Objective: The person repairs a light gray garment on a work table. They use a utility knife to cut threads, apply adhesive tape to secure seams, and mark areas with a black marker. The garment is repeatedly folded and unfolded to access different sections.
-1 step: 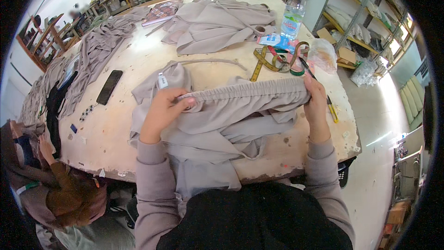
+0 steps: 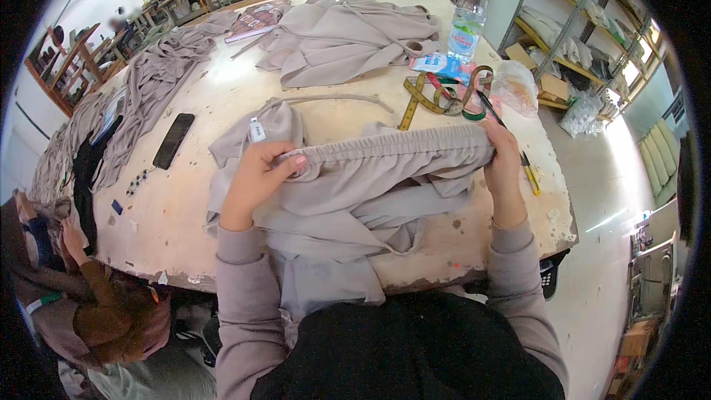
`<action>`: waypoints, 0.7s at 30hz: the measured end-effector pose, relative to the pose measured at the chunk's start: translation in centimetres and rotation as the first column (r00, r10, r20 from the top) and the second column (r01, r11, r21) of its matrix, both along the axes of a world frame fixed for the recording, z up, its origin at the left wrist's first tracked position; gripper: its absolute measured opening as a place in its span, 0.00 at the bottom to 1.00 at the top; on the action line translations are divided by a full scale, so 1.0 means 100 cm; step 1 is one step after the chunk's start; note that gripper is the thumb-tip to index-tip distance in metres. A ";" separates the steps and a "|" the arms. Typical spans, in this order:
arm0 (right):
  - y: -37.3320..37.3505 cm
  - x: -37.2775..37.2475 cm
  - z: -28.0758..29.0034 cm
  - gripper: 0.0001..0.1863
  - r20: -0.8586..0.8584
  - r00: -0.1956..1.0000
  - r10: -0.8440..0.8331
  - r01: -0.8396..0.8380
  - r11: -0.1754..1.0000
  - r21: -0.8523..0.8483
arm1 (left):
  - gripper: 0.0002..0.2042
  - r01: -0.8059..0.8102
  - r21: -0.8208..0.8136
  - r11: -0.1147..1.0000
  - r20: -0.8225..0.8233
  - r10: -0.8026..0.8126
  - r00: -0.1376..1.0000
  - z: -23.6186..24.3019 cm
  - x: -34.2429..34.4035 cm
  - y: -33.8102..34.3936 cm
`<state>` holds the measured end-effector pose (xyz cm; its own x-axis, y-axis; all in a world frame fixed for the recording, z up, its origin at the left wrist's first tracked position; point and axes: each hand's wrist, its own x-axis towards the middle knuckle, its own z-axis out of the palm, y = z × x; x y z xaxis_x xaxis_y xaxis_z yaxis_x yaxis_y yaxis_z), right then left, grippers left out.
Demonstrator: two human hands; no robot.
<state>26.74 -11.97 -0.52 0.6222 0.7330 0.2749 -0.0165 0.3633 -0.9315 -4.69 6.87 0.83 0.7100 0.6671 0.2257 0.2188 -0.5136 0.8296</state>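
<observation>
A taupe garment [image 2: 333, 207] with a gathered elastic waistband [image 2: 392, 144] lies across the near part of the table, its lower cloth hanging over the front edge. My left hand [image 2: 261, 174] pinches the left end of the waistband between thumb and fingers. At the right end, my right hand [image 2: 505, 163] grips the same band, its fingers partly hidden behind the cloth. Between the two hands the band is stretched out nearly straight, raised a little over the rest of the garment. A small white label [image 2: 257, 130] shows just beyond my left hand.
Beyond my right hand lie a tape measure [image 2: 415, 104], a water bottle [image 2: 468, 18] and a yellow cutter [image 2: 531, 175]. A black phone [image 2: 174, 141] is to the left. More taupe cloth [image 2: 348, 37] covers the far side. A co-worker [image 2: 96, 289] handles cloth at the left.
</observation>
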 end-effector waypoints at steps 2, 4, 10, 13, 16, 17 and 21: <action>0.003 0.009 -0.003 0.12 0.082 0.997 -0.016 0.023 0.997 -0.077 | 0.11 -0.017 -0.006 1.000 -0.010 0.017 1.000 -0.001 -0.007 0.009; 0.003 0.017 -0.005 0.11 0.113 0.993 -0.025 0.034 0.997 -0.073 | 0.10 -0.055 0.002 0.998 0.047 0.055 0.997 -0.003 -0.014 0.015; 0.000 0.062 -0.011 0.14 0.171 0.976 -0.134 0.144 0.989 -0.046 | 0.10 -0.141 -0.011 0.990 0.171 0.141 0.975 -0.016 -0.027 0.035; -0.005 0.082 -0.012 0.14 0.052 0.947 -0.318 0.316 0.948 0.033 | 0.11 -0.216 -0.046 0.975 0.247 0.220 0.944 -0.020 -0.033 0.043; -0.007 0.094 -0.012 0.14 -0.025 0.936 -0.351 0.351 0.931 0.101 | 0.11 -0.276 -0.017 0.961 0.324 0.266 0.908 -0.021 -0.034 0.046; -0.007 0.097 -0.012 0.14 -0.055 0.916 -0.397 0.401 0.909 0.112 | 0.12 -0.290 0.009 0.957 0.346 0.269 0.899 -0.022 -0.034 0.046; -0.010 0.107 -0.016 0.15 -0.077 0.920 -0.385 0.392 0.912 0.123 | 0.12 -0.328 0.021 0.945 0.347 0.300 0.888 -0.023 -0.036 0.046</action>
<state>37.41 -12.93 -2.10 0.8656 0.3897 0.3143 0.1059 0.4711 -0.8757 -8.31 11.48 -1.46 0.3397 0.8136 0.4719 0.0961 -0.5291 0.8431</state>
